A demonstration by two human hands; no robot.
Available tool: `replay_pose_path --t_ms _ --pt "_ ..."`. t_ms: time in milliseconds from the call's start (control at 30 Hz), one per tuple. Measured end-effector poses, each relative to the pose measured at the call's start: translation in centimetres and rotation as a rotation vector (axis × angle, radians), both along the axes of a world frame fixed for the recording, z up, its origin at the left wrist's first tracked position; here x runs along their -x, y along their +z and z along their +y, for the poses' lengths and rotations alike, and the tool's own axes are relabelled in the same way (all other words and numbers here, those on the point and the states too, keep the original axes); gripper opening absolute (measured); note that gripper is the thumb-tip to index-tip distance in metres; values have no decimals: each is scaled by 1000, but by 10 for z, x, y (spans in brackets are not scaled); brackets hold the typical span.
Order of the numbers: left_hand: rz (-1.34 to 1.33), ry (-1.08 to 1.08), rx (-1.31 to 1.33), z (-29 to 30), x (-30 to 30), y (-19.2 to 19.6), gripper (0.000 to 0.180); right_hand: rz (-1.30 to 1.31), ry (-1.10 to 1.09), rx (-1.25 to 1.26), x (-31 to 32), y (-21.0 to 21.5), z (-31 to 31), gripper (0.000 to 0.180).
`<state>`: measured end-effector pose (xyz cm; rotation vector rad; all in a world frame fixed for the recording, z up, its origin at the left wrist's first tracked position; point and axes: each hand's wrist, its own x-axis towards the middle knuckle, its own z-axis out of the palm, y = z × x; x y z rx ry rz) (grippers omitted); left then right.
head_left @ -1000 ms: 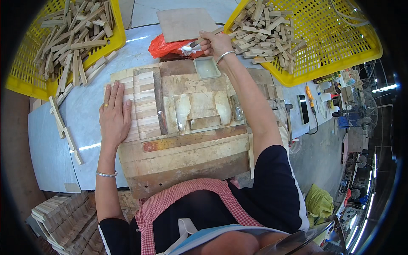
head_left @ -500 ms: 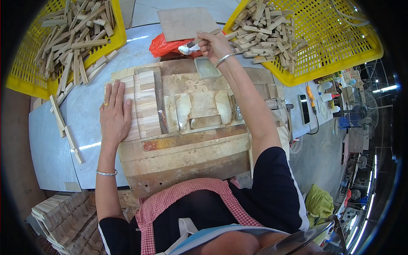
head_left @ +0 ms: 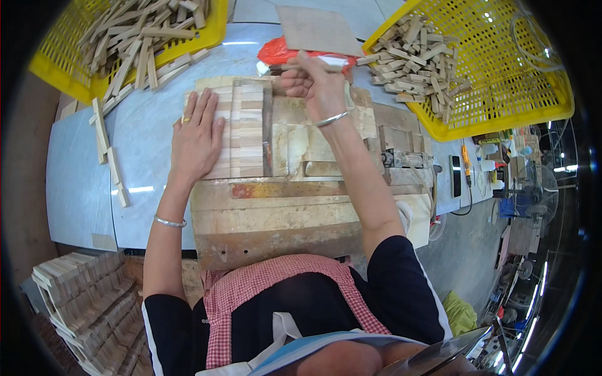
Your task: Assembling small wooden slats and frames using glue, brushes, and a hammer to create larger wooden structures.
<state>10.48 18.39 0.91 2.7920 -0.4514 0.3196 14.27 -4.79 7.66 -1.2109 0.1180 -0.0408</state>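
Observation:
My left hand lies flat, fingers stretched out, on a panel of pale wooden strips set side by side in a worn wooden jig. My right hand is closed around the thin handle of a brush. Its white-coated tip points left, just above the far edge of the strips. Behind that hand lies a red plastic bag, with a flat wooden board on top. A clear shallow dish is mostly hidden by my right hand.
Yellow baskets of wooden sticks stand far left and far right. Loose sticks lie on the left tabletop. A metal clamp sits at the jig's right end, near a phone. Stacked strip panels stand lower left.
My right hand has come toward me and left with the brush, away from the board and bag. The left hand stays on the strips. The whole view has shifted.

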Motion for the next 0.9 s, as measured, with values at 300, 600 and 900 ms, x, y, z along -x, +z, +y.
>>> replay_pose_path --t_ms 300,600,900 --pt "-13 12 -47 1 1 -2 48 -55 -63 118 -2 -38 54 20" --pt "-3 7 -48 1 0 -3 47 -137 195 811 20 -26 47 15" --pt "-7 9 5 3 1 -4 48 -778 888 1347 59 0 40 9"
